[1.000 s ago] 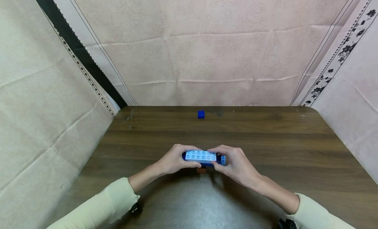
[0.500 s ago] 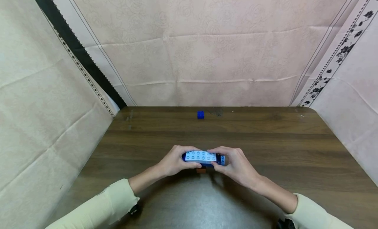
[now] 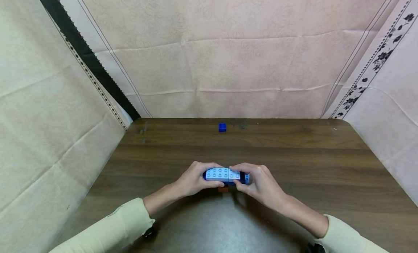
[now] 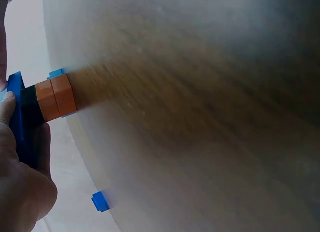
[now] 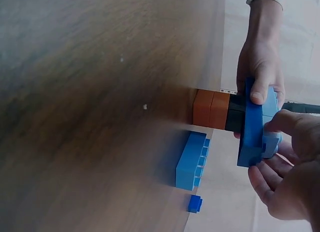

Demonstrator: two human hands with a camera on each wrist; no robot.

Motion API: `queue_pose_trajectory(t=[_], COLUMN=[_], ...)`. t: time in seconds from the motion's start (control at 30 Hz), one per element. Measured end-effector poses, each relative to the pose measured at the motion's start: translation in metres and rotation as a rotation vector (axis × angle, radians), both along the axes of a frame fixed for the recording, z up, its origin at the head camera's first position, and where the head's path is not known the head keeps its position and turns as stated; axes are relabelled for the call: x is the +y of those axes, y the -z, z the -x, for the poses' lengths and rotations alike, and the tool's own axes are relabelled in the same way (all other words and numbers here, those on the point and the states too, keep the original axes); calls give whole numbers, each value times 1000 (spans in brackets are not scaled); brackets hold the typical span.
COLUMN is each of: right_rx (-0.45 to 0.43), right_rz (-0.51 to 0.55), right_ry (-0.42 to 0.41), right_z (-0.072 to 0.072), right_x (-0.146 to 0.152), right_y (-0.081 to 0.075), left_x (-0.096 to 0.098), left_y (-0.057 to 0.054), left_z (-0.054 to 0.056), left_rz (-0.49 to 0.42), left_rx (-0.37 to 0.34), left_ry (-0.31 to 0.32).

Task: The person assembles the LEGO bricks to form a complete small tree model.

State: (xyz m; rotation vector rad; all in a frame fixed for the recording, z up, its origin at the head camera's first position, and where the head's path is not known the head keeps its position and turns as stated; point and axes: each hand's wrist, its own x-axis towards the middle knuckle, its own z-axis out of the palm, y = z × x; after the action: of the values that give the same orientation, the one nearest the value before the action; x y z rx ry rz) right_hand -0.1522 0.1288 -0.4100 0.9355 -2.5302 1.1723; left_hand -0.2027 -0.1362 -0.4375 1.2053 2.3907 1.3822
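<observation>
Two light blue bricks, a longer one [image 3: 217, 174] and a shorter one [image 3: 233, 175], sit end to end on a long dark blue brick [image 5: 252, 127]. That brick lies across a stack of a black brick [image 5: 235, 113] and two orange bricks [image 5: 211, 109] standing on the table. My left hand [image 3: 195, 178] grips the left end, thumb on the near side and fingers on the far side. My right hand [image 3: 262, 184] pinches the shorter light blue brick between thumb and forefinger, its other fingers curled beneath.
A long blue brick [image 5: 187, 162] with studs up lies on the wooden table [image 3: 176, 137] just behind the stack. Farther back, near the table's far edge, is a small blue brick [image 3: 222, 127]. Pale cloth [image 3: 228, 64] hangs behind and at both sides.
Both hands keep their hold on the bricks. In the head view, hands and bricks sit very slightly lower and to the right.
</observation>
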Motion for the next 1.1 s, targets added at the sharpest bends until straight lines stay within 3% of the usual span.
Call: queue_pose_trajectory(t=[0.27, 0.6, 0.97, 1.1], right_rx=[44, -184, -235, -270], right_rz=[0, 6, -44, -91], right_ry=[3, -26, -187, -198], right_z=[0, 9, 22, 31], right_x=[-4, 0, 21, 36], right_y=[8, 8, 4, 5], left_x=[1, 5, 6, 5], left_y=[6, 9, 8, 7], left_z=[-1, -4, -6, -6], left_rz=[-28, -44, -30, -6], left_rx=[3, -28, -6, -5], left_ry=[-21, -28, -72, -101])
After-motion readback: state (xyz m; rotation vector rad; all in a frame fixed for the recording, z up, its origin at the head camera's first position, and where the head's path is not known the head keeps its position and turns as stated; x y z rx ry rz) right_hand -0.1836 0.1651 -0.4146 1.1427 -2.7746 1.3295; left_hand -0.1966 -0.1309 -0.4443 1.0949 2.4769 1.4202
